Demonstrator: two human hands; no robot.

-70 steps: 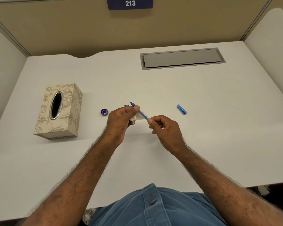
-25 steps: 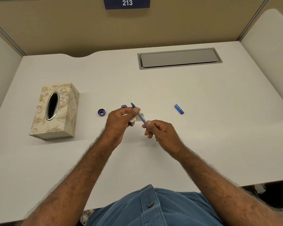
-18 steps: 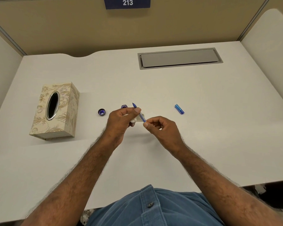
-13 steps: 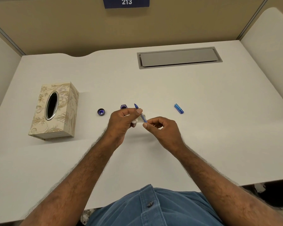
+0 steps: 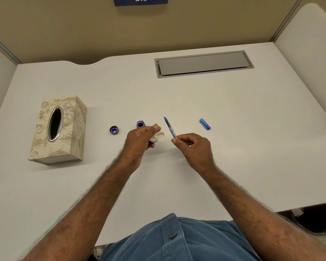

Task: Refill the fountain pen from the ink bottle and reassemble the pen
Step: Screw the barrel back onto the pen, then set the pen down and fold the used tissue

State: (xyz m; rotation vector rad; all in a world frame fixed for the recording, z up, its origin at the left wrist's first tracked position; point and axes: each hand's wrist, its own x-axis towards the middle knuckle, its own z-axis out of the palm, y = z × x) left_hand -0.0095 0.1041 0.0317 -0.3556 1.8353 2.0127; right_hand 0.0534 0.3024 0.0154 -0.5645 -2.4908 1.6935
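Note:
My right hand [image 5: 193,146] pinches the lower end of the slim blue pen section [image 5: 169,127], whose nib points up and away from me. My left hand [image 5: 141,141] is closed around a crumpled white tissue [image 5: 159,137], a short gap left of the pen. The small open ink bottle [image 5: 140,124] stands just behind my left hand. Its dark cap [image 5: 114,130] lies upturned to the left. A blue pen part [image 5: 205,124] lies on the desk to the right.
A patterned tissue box [image 5: 58,129] stands at the left of the white desk [image 5: 233,157]. A grey cable hatch [image 5: 203,63] is set into the desk at the back. Partition walls enclose the back and both sides.
The tissue in my left hand was wrapped around the pen; now the pen has come out to the right, held by my right hand alone.

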